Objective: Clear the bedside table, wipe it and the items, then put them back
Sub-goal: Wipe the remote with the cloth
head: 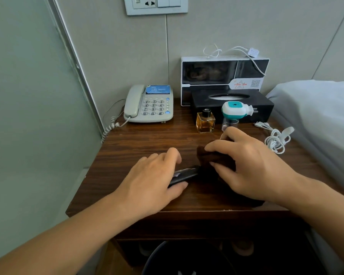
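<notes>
The dark wooden bedside table (139, 141) carries a beige telephone (149, 105) at the back left, a black tissue box (232, 105), an amber perfume bottle (205, 121), a white and teal plug-in device (237, 110) on a clear bottle, and a coiled white cable (276, 140). My left hand (153, 180) rests on a slim black remote-like object (184, 174) near the front edge. My right hand (248, 163) presses a dark brown cloth (213, 156) onto the tabletop beside that object.
A white and black dispenser box (224, 76) with a white charger on top stands against the wall. A bed with a grey pillow (316, 108) borders the table on the right. A dark round bin (187, 259) sits below. A wall socket (156, 4) is above.
</notes>
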A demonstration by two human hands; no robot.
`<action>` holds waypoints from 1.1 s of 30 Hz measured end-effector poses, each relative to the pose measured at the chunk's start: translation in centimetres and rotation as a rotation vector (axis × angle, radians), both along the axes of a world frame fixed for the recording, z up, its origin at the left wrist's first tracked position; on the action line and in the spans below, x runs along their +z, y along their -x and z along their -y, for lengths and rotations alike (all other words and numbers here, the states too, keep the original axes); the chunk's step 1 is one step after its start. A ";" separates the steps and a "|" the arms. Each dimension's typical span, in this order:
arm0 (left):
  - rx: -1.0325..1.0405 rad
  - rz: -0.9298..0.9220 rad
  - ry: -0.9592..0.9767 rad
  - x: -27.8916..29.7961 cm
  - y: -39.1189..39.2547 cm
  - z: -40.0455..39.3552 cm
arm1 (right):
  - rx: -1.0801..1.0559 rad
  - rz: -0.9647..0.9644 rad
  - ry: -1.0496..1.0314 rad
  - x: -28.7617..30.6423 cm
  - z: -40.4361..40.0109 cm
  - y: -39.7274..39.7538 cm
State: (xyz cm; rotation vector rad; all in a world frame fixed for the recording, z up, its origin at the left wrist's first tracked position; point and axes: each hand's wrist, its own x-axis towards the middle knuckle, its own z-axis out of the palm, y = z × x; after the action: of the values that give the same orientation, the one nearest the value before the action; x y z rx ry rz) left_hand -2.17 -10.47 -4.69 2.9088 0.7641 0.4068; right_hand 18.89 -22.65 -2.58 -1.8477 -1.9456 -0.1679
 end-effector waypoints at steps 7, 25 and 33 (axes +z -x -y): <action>0.105 -0.218 0.309 1.5 4.2 -2.1 | -0.016 -0.031 0.029 -0.6 0.7 -0.1; 0.190 0.358 0.328 -3.3 1.8 -0.4 | 0.054 -0.128 0.061 -3.3 -2.9 4.0; 0.201 0.396 0.378 -3.4 1.6 -0.7 | -0.052 -0.177 0.093 -1.6 -5.5 2.5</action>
State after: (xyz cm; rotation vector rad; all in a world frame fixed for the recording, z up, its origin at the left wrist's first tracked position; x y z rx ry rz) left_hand -3.73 -9.81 -8.05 2.3113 0.9460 0.7390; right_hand 16.39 -17.16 -4.19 -1.9037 -1.8130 0.0700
